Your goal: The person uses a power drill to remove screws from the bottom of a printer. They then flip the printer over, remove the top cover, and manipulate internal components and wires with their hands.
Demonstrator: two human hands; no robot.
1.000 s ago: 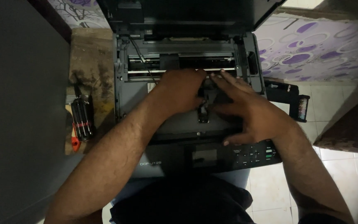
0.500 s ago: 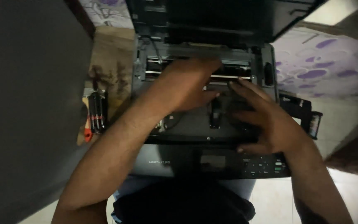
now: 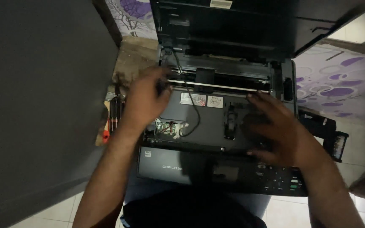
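A black printer (image 3: pixel 199 169) lies open in front of me, its lid (image 3: pixel 250 25) raised at the back. My left hand (image 3: pixel 146 99) rests at the left end of the inner metal rail (image 3: pixel 229 87), fingers curled near a black cable (image 3: pixel 193 109); whether it grips anything is unclear. My right hand (image 3: pixel 279 128) lies flat on the dark inner deck at the right, fingers spread, holding nothing. A small carriage block (image 3: pixel 205 77) sits on the rail between my hands. An exposed circuit patch (image 3: pixel 167 126) shows below my left hand.
Several screwdrivers with red and black handles (image 3: pixel 111 116) lie left of the printer on a worn wooden board (image 3: pixel 134 55). A dark wall panel (image 3: pixel 39 105) fills the left. A black part (image 3: pixel 332 135) lies on the floor at right, beside purple-patterned cloth (image 3: pixel 339 88).
Both hands were together over the middle of the printer deck; they have drawn apart, the left toward the rail's left end, the right onto the right side. The view has shifted.
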